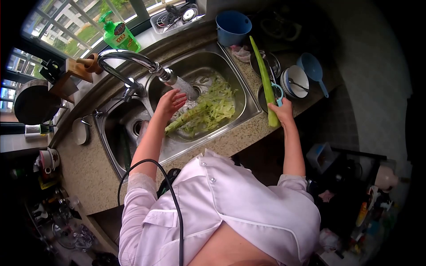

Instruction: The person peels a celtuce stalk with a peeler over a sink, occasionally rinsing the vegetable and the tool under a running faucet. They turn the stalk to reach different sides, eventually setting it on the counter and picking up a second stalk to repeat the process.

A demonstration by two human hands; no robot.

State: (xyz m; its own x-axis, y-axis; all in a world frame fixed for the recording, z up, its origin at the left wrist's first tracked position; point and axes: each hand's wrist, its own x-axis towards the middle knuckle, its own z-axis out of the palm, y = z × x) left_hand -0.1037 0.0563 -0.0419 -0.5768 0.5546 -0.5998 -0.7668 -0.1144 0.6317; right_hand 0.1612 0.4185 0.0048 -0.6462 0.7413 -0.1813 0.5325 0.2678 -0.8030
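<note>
My left hand (pixel 171 104) is at the stream from the faucet (pixel 166 75), palm up with fingers stretched out and nothing in them. Beneath it, light green peelings (pixel 213 106) are heaped in the larger basin of the steel sink (pixel 246 91). My right hand (pixel 283 111) is closed around the lower part of a long peeled celtuce stem (pixel 267 84), with the thumb across it. A light blue loop handle (pixel 279 91) sticks up at the same fingers; the rest of that tool is hidden. The stem's lower end extends past the counter edge.
Stacked bowls (pixel 296 80), a blue strainer (pixel 310 66) and a blue bucket (pixel 234 29) stand right of the sink. Green soap bottle (pixel 120 36) is on the window ledge. A knife block (pixel 66 80) stands at left. A black cable (pixel 177 199) hangs before my chest.
</note>
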